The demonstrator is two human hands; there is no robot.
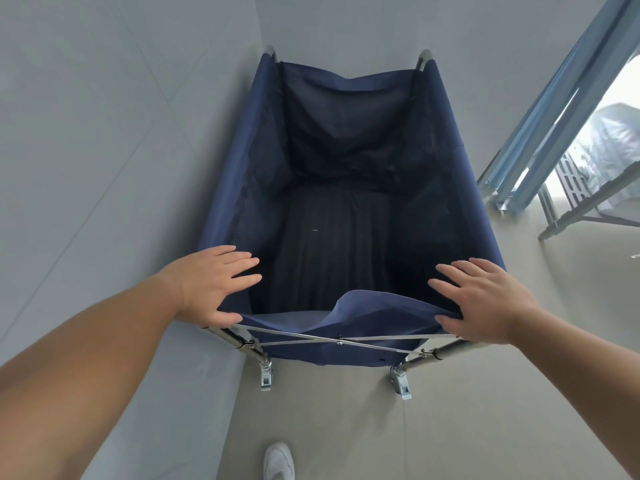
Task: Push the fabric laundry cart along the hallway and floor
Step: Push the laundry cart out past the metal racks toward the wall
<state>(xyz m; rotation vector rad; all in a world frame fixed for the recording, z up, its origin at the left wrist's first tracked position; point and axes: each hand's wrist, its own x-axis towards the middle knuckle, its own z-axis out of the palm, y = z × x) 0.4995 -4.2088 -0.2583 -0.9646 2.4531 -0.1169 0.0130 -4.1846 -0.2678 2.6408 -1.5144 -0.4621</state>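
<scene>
Both forearms are bare, no sleeves in view; bare left hand (214,282), bare right hand (485,299); white shoe (278,460).

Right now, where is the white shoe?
In the head view, the white shoe is at the bottom edge on the floor, just behind the laundry cart, close to the grey wall on the left.

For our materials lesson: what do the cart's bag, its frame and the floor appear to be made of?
Bag: navy woven cloth, matte; it sags and folds at the near edge.
Frame: metal tubing, probably steel, shiny, with bright highlights.
Floor: beige, smooth and dull; possibly tile or vinyl, not certain.
</scene>
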